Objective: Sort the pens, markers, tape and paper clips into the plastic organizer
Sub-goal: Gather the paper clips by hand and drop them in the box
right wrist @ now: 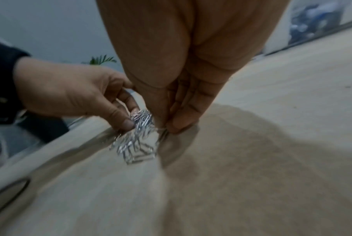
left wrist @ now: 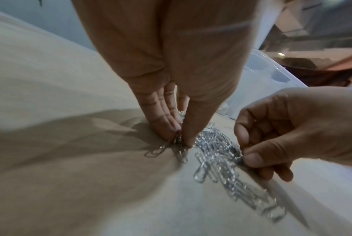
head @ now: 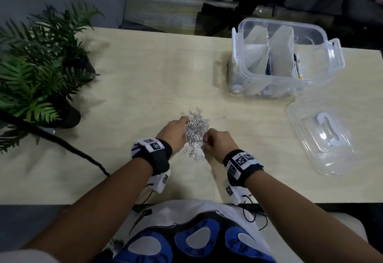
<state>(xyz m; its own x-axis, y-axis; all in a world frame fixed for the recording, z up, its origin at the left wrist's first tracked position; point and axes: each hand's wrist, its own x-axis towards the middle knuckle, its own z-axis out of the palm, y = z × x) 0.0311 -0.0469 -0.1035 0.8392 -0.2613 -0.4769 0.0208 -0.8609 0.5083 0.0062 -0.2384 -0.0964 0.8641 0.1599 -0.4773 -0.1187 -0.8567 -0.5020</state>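
With both hands bunching the heap of silver wire paper clips (head: 195, 132) on the pale wooden table (head: 134, 76), the clip step is under way.
Left hand (head: 176, 133) and right hand (head: 219, 144) pinch it from either side; next, I'd guess, a careful lift into the clear plastic organizer box (head: 310, 82), well apart, without shedding clips.

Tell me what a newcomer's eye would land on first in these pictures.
First, the shiny heap of paper clips at the middle of the table, with the left hand and right hand pinching into it from either side. Next, the clear plastic organizer at the far right, open, with a marker standing inside and its lid lying nearer beside it. A leafy plant fills the left edge.
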